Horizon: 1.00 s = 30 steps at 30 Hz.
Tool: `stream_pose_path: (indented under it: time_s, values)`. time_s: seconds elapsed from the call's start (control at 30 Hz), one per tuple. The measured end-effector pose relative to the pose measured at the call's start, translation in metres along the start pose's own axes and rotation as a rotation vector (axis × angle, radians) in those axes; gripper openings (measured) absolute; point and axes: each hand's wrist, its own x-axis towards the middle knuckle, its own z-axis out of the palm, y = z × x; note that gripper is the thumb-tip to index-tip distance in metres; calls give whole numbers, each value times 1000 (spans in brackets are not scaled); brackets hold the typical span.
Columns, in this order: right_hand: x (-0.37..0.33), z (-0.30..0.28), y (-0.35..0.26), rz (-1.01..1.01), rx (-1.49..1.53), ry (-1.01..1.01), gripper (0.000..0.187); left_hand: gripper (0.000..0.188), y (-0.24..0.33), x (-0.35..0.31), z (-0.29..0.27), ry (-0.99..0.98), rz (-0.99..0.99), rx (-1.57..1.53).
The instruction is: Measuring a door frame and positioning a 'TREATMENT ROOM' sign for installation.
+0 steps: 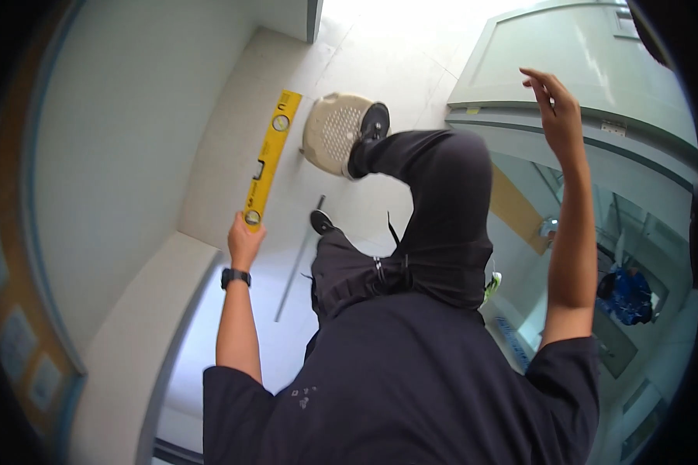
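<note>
My left hand (245,237) grips the lower end of a yellow spirit level (265,161), which points away from me and leans slightly to the right. Two round vials and a middle window show along its face. A dark watch sits on my left wrist. Raised at the right, my right hand (557,107) holds nothing, its fingers partly bent and apart, close to a pale green door panel (551,58). Below, a beige plastic stool (335,133) with a perforated top has my one shoe (374,124) on it. My other foot (321,222) is lower, on the floor.
A pale wall (143,116) rises on the left, with a ledge (143,302) below it. At the right, a door frame (636,139) borders glass, behind which a blue item (627,296) shows. A thin dark strip (293,275) runs along the floor by my lower foot.
</note>
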Motion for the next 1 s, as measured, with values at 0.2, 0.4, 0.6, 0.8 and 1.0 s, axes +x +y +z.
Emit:
stream_pose_path:
  time_s: [0.2,0.4,0.6,0.8,1.0]
  values:
    - [-121,27,-62,-159,-161,-67,22,41,-119,-131,82,35,-246,-145]
    - [-117,58,-121,-113,-76,-195,22,42,-170,-258,133,43,-434,-279]
    - [-185,165,-148,-279,-96,-522,26,40,-194,-335,172,87,-646,-302]
    - [-225,259,-138,-360,41,-786,17,40,-196,-377,190,229,-741,-333]
    - [-282,455,-31,-484,-66,-1070,15,42,-157,-386,239,394,-769,-512]
